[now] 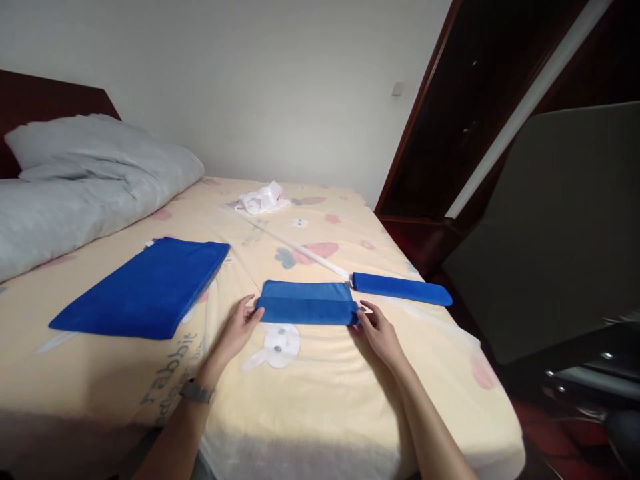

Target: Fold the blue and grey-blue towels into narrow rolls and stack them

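Observation:
A blue cloth [306, 310] lies partly folded on the bed in front of me, its near part doubled over and a lighter strip showing behind. My left hand [246, 317] pinches its left end between thumb and fingers. At the opposite end, my right hand [374, 323] grips the right edge of the same cloth. A flat, larger blue cloth [145, 290] is spread out to the left, with a small white tag at its far edge. Beyond my right hand rests another blue cloth [400, 288], folded into a narrow strip.
The bed [310, 413] has a cream sheet printed with rabbits and carrots. A crumpled white plastic bag [263, 198] sits near the wall. A grey quilt [95, 180] is heaped at the left by the dark headboard [55, 93]. A dark door [465, 113] stands at the right.

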A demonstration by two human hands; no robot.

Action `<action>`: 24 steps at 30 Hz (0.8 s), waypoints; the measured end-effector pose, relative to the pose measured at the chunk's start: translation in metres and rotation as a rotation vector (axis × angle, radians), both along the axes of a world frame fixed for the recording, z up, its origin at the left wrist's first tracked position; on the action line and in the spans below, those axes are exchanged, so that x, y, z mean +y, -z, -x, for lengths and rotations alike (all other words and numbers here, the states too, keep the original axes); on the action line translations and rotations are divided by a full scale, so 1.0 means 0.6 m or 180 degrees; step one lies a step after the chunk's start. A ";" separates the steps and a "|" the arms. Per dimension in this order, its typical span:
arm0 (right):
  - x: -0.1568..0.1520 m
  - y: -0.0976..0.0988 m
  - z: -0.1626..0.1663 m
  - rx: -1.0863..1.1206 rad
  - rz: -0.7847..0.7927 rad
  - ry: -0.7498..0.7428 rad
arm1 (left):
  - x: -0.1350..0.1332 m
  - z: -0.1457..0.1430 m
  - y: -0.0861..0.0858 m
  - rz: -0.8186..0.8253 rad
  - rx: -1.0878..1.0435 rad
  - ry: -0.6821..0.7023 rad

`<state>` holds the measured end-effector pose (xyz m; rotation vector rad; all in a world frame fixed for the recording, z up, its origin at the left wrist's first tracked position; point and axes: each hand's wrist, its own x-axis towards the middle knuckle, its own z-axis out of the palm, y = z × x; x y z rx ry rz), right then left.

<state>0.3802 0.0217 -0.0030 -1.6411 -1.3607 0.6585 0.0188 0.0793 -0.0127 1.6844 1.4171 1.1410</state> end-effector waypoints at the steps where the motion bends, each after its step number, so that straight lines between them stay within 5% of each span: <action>1: 0.004 0.001 0.005 -0.0114 -0.0006 0.0025 | 0.002 -0.006 0.002 -0.0058 0.0181 -0.0107; 5: 0.011 0.004 0.016 -0.0638 -0.0092 0.0044 | -0.003 -0.022 -0.004 -0.0388 0.0987 -0.0352; 9: 0.002 -0.002 0.014 -0.0599 -0.0237 -0.0147 | -0.013 -0.021 -0.016 -0.0485 0.1083 -0.0338; 14: -0.039 -0.015 0.003 -0.0335 -0.0175 -0.0541 | -0.048 -0.001 -0.022 -0.0447 0.1157 -0.0139; 18: -0.077 -0.016 -0.013 -0.0976 0.0007 -0.0757 | -0.091 0.014 -0.026 -0.0884 0.1884 -0.0130; 21: -0.088 -0.022 -0.009 -0.1754 -0.0427 -0.0403 | -0.109 0.010 -0.042 -0.1335 0.2435 -0.0346; 24: -0.077 -0.032 0.029 -0.2168 -0.0987 -0.0582 | -0.108 -0.016 -0.063 -0.1739 0.2544 0.0154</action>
